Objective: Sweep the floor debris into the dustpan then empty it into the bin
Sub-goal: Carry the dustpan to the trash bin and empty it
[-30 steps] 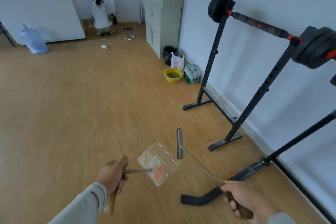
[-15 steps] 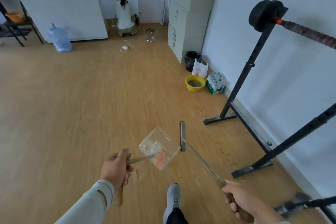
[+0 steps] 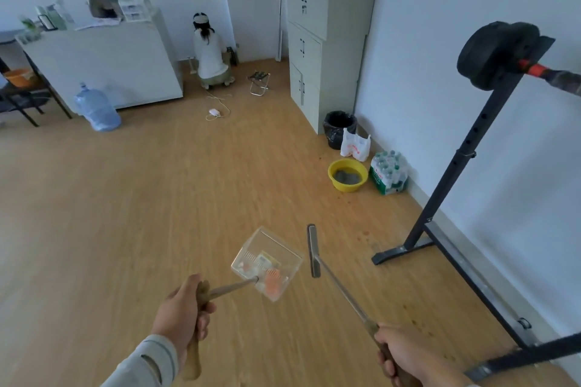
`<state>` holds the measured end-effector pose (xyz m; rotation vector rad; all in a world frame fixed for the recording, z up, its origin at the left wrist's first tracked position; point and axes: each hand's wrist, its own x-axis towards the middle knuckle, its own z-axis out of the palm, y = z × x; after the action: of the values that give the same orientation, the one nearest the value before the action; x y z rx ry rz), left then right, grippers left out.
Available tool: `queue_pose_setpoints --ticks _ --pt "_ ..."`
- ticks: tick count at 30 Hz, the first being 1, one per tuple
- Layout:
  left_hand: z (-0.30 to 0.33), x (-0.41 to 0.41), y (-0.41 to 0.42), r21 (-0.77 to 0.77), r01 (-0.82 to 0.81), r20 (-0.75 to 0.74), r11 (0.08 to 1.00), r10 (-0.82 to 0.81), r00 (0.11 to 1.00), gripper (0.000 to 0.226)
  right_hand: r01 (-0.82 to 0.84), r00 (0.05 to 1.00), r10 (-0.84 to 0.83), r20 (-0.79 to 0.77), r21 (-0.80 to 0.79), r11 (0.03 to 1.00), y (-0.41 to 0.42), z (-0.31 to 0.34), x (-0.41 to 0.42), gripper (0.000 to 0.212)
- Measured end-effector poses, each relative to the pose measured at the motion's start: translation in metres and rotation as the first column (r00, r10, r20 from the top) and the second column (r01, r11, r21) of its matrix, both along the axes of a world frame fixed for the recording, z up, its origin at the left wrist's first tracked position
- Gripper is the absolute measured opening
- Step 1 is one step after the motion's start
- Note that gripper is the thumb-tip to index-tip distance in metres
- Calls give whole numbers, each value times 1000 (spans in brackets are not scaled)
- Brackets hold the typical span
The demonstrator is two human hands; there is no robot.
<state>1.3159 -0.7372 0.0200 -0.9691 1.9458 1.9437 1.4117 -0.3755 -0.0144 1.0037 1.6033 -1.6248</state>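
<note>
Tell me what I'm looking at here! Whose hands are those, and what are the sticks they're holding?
The camera sits on a person's head, looking forward and down, so you see that person's own hands. The left hand holds the wooden grip of a clear plastic dustpan with orange and white scraps inside. The right hand holds a long-handled broom with a thin grey head. Below them is a light brown wooden floor. By the wall ahead stand a black bin with a black liner, a white plastic bag, a yellow round basin and a wrapped pack of water bottles. The scraps probably go into that bin next.
</note>
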Motion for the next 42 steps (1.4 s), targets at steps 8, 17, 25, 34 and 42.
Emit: queue_pose_setpoints --ticks 8,17,25,34,42 --pt "0 -143 -13 30 41 49 999 -42 998 32 -37 999 36 15 83 996 -21 9 -126 22" --pt "-6 -328 -56 25 175 -8 984 -175 984 26 96 993 -102 65 100 990 -77 9 -307 16" --pt "2 -473 -63 2 272 -45 962 -272 961 32 186 982 -189 17 112 976 -97 31 -446 14" --pt "-4 -624 -6 -17 308 -57 951 -309 949 28 272 962 -274 6 107 956 -55 15 -586 10" --pt "11 -750 51 -72 383 -77 921 -388 918 31 378 926 -379 7 47 925 2 20 -700 5"
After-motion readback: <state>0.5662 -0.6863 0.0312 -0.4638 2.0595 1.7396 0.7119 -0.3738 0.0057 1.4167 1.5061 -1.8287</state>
